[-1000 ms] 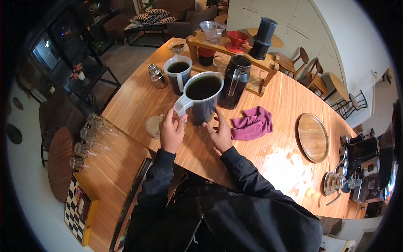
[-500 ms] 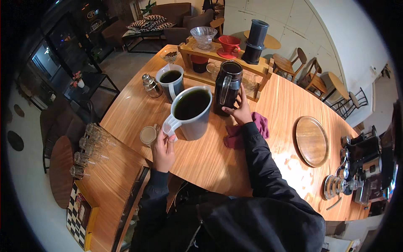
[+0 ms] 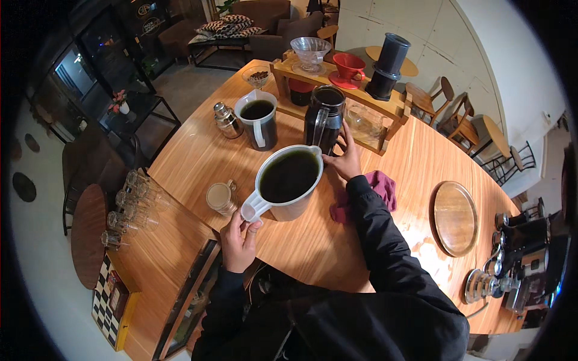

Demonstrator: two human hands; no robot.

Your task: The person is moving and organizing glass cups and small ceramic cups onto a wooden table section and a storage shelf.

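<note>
My left hand [image 3: 239, 245] is closed round the handle of a large translucent plastic pitcher [image 3: 295, 207], nearly full of dark liquid. My right hand [image 3: 345, 159] has its fingers curved against the right side of a dark-filled glass jug [image 3: 323, 123]; its thumb is near the pitcher's spout. The pitcher's rim overlaps the jug's lower part in view. Just beyond, a smaller plastic pitcher [image 3: 257, 123] also holds dark liquid. A crumpled maroon cloth [image 3: 383, 189] lies by my right forearm, and a beige mug [image 3: 221, 197] stands left of the large pitcher.
Behind the jug, a wooden stand [image 3: 385, 103] bears a clear dripper [image 3: 310, 53], a red dripper [image 3: 348, 67] and a black cylindrical brewer [image 3: 390, 63]. A metal shaker [image 3: 226, 120] is at left. Round wooden tray [image 3: 456, 218] at right; several glasses [image 3: 135, 201] at far left.
The large pitcher has come nearer to me, away from the smaller pitcher, with my left hand on its handle. My right hand stays at the glass jug. The whole view has shifted slightly.
</note>
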